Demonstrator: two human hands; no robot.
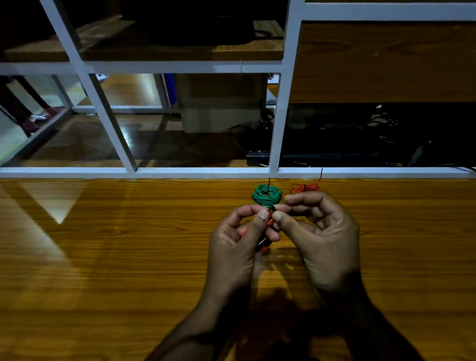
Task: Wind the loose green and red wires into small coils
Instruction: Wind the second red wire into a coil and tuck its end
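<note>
A small green wire coil (267,195) lies on the wooden table (113,256) near its far edge, one dark wire end sticking up. Right of it sits a red wire coil (305,188), partly hidden behind my right hand. My left hand (236,242) and my right hand (321,239) meet just in front of the green coil. Both pinch a red wire (269,224) between thumb and fingers. More of that red wire shows below, between the palms, mostly hidden.
A white metal frame (282,99) with wooden shelves rises along the table's far edge. Behind it are a cardboard box (222,103), a power strip (258,155) and dark cables. Bare tabletop stretches to the left.
</note>
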